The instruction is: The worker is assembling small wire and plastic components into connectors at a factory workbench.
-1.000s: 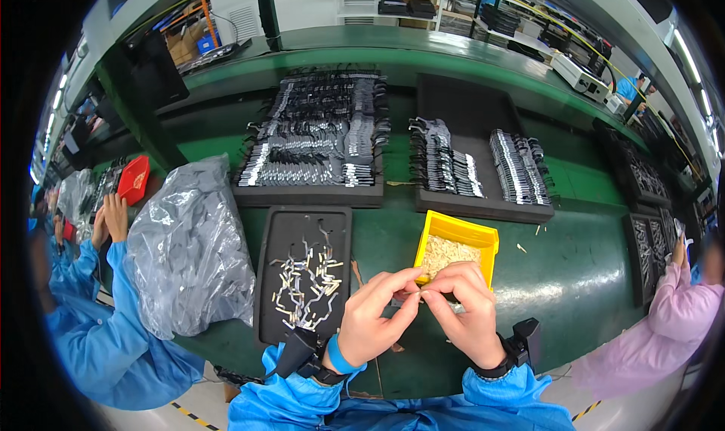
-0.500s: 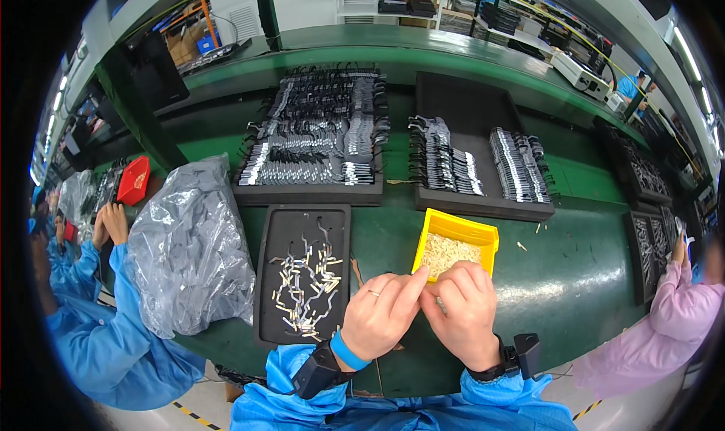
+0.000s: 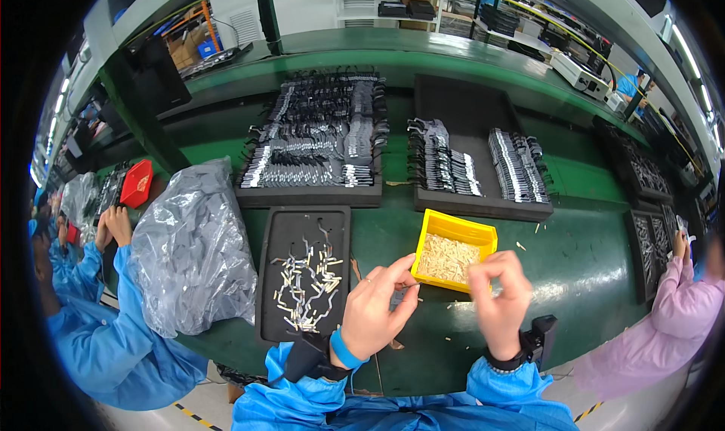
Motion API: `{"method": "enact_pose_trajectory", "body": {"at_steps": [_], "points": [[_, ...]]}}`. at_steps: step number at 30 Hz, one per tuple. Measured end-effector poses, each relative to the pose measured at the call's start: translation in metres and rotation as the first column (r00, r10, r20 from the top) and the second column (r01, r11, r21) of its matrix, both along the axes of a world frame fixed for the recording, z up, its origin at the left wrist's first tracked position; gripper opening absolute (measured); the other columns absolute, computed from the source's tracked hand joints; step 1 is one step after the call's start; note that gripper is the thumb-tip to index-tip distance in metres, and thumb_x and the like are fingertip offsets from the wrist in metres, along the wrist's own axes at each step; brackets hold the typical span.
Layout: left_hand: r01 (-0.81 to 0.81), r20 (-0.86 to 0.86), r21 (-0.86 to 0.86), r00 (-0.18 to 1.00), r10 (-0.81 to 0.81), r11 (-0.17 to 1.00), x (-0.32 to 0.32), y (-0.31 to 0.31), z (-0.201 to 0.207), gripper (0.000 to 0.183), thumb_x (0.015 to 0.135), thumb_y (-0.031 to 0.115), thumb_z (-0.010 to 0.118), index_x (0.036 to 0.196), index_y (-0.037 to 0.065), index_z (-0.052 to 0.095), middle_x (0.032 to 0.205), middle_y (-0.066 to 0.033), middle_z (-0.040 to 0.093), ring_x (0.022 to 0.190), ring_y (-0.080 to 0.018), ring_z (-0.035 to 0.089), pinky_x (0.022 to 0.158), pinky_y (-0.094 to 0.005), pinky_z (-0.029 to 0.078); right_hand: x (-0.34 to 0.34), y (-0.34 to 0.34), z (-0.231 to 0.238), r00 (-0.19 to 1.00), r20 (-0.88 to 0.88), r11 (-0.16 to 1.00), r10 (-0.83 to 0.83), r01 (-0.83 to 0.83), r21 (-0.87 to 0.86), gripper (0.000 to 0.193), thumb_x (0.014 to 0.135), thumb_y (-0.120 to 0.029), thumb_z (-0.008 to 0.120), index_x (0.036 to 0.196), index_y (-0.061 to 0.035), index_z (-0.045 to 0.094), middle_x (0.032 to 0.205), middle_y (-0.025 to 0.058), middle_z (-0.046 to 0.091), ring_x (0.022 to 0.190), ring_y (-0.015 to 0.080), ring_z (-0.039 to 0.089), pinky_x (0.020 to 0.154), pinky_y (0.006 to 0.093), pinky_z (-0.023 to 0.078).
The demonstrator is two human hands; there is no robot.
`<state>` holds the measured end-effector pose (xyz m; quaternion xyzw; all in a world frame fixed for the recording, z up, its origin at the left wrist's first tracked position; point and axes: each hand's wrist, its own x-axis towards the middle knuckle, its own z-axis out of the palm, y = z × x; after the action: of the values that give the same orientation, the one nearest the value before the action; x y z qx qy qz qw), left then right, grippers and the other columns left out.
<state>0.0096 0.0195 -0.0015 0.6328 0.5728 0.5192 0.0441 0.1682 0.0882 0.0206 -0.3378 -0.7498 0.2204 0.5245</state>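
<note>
Near the front of the yellow bin, my left hand (image 3: pixel 375 310) pinches a small thin dark piece (image 3: pixel 408 285) between thumb and fingertips; a greyish bit shows between the fingers, too small to name. My right hand (image 3: pixel 500 303) is apart from the left, over the bin's front right corner. Its fingers are curled toward the thumb, slightly blurred, and whatever they hold cannot be made out. Many small pale strips fill the yellow bin (image 3: pixel 483 238). Left of my hands lies a black tray (image 3: pixel 270 280) with thin grey wire-like parts and short pale-and-gold pieces.
Behind are two black foam trays (image 3: pixel 302 198) (image 3: pixel 483 207) with rows of grey-and-black parts. A clear plastic bag (image 3: pixel 192 257) of grey pieces stands at left. Loose pale strips lie on the green table (image 3: pixel 581 280). Co-workers sit on both sides, near a red bin (image 3: pixel 137 183).
My hands have parted: the right has moved right, away from the left. My left hand stays near its place with the small dark piece. More pale strips show in the bin.
</note>
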Motion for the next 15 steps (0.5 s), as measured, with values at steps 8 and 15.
{"method": "enact_pose_trajectory", "body": {"at_steps": [8,15], "points": [[0.237,0.397,-0.027,0.894,-0.207,0.971,-0.019,-0.003,0.001,0.036,0.071,-0.005,0.066,0.106,-0.001,0.056,0.086,-0.0086,0.062,0.081,-0.0158,0.06,0.073,-0.0281,0.047,0.015,0.018,0.003,0.955,0.267,0.991,-0.128,0.11,0.082,0.008,0.072,-0.003,0.068,0.077,-0.002,0.062,0.073,0.0076,0.06,0.068,0.0226,0.055,0.06,0.0297,0.043],[0.316,0.377,-0.005,0.879,-0.29,0.949,-0.024,-0.001,0.001,0.036,0.065,0.004,0.071,0.1,0.001,0.059,0.084,-0.0077,0.061,0.084,-0.0193,0.056,0.074,-0.0296,0.044,0.004,-0.018,0.017,0.759,-0.283,0.46,0.586,-0.599,-0.655,0.006,0.084,-0.006,0.062,0.087,-0.0011,0.064,0.086,0.0019,0.057,0.07,0.0073,0.051,0.061,0.0204,0.039]]}}
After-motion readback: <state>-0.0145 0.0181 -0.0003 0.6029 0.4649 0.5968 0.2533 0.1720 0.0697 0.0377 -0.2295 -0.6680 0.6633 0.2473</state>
